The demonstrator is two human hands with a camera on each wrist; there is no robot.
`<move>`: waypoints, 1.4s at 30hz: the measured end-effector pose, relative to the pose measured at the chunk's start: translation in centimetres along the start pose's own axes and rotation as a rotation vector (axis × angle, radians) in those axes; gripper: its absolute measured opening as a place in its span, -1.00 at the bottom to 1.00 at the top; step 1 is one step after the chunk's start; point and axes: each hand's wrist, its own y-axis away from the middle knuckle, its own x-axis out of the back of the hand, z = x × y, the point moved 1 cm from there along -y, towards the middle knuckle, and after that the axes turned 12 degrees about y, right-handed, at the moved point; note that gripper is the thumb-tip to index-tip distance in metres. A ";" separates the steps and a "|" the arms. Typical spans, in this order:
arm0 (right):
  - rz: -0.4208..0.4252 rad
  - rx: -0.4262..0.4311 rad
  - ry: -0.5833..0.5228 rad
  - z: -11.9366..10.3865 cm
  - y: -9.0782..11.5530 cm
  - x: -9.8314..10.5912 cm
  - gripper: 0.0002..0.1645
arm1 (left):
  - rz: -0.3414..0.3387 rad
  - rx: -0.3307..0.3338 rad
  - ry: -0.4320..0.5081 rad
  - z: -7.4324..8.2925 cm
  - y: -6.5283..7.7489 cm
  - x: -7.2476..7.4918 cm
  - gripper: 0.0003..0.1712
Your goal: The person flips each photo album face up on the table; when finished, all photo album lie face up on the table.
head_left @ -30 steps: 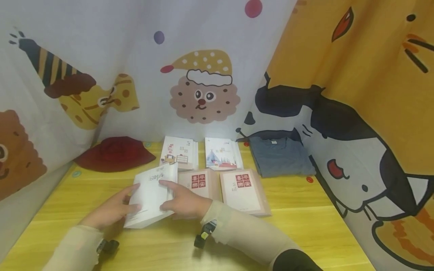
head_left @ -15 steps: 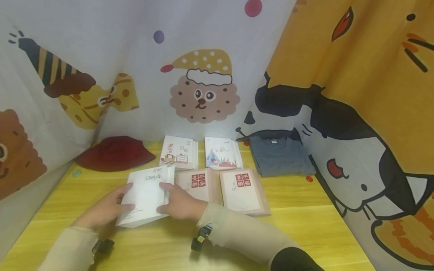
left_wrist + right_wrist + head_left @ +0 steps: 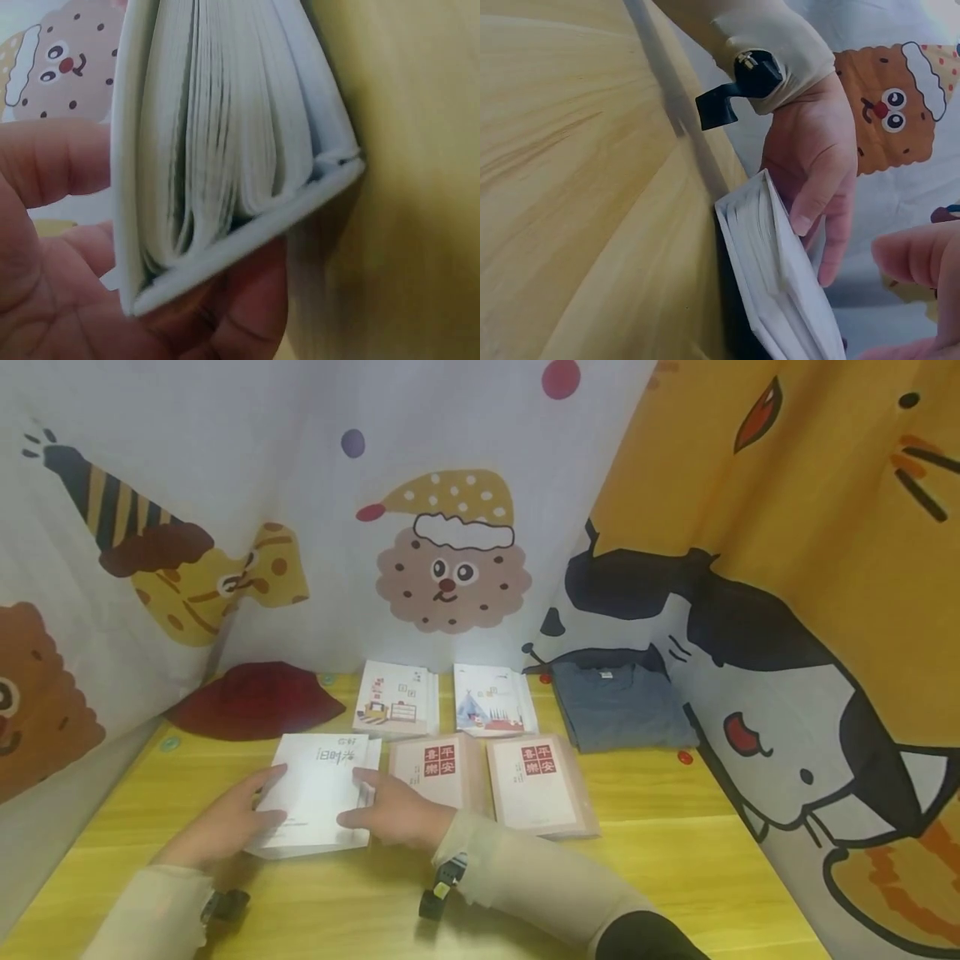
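Yellow tabletop against cartoon curtains, a white book between both hands

Behind the wood-grained tabletop (image 3: 675, 881) you face a white curtain (image 3: 262, 410) with cartoon prints, and on the right an orange curtain (image 3: 832, 485) showing a large black-and-white animal. At far left lies a dark red hat (image 3: 255, 702); at far right, a folded grey-blue shirt (image 3: 626, 714). Between them sit two illustrated books (image 3: 395, 700), side by side. Nearer to you are two red-stamped books (image 3: 540, 793), the left one partly hidden by your right hand (image 3: 405, 810) and forearm.

The white book (image 3: 318, 789) is on the left of the scene, nearer than the hat and just left of the red-stamped pair. The fingers of your left hand (image 3: 221, 818) grip its left edge, and those of your right hand grip its right edge. Its covers hold a thick block of pages (image 3: 225, 112), spread loosely into bundles. You cannot tell whether its underside touches the tabletop. Each wrist carries a small black device (image 3: 442, 887).
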 end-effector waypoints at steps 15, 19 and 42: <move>0.072 0.127 -0.016 1.8 0.5 1.9 -0.18 | 0.029 -0.048 -0.026 1.2 -0.1 -0.5 -0.14; 0.092 0.173 -0.083 2.5 1.8 3.6 -0.20 | 0.086 -0.024 -0.026 2.4 -0.2 -0.5 -0.17; 0.269 0.094 0.025 7.0 5.4 10.6 0.04 | -0.070 -0.029 0.363 8.3 -2.3 -8.4 -0.30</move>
